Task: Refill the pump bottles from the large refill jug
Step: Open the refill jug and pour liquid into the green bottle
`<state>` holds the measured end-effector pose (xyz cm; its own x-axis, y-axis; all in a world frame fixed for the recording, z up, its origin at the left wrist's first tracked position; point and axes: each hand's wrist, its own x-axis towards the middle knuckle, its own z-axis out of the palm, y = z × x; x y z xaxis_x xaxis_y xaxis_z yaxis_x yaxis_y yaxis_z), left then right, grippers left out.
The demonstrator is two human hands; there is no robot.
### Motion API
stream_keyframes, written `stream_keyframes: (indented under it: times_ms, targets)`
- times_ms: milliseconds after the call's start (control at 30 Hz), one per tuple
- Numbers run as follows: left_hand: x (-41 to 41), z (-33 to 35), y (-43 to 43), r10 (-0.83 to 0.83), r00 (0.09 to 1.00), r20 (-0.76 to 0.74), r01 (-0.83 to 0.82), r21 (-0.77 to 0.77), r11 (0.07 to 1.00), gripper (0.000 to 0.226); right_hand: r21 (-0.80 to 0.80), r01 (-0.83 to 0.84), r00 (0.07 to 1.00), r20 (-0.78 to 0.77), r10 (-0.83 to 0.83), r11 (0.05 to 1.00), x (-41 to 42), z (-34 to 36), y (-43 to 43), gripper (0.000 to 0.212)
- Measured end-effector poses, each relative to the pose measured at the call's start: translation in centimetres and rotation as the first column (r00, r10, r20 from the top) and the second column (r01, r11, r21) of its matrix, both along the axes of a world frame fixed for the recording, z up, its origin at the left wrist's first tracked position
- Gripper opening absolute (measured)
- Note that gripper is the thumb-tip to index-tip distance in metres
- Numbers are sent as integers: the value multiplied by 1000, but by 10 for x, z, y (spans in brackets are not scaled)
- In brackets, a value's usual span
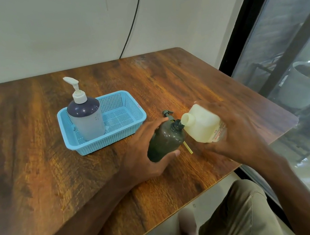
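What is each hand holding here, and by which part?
Left hand grips the dark bottle around its body; right hand holds the tilted white jug around its base end.

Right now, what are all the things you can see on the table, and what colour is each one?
Table: one, brown wood, under everything.
Basket: one, light blue, middle of the table.
Pump bottle: one, dark top, pale lower part, white pump, upright in the basket's left end.
Brown bottle: one, dark brown, pump off, tilted, held right of the basket.
Loose pump: one, dark with a yellowish tube, lying on the table behind the brown bottle.
Refill jug: one, cream white, open, tipped toward the brown bottle's mouth.
Cable: one, black, on the wall.
Left hand: holds the brown bottle.
Right hand: holds the refill jug.
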<state>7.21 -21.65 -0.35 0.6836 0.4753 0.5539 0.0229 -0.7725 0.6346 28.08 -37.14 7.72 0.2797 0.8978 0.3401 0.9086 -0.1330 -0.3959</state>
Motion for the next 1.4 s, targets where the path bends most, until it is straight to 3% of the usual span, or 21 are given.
stream_keyframes:
  times_ms: [1400]
  targets:
    - [2,-3,0,-1,999,41,2,-28,1000,90,-50,-4,997,72,8,999,-6,15,5,100]
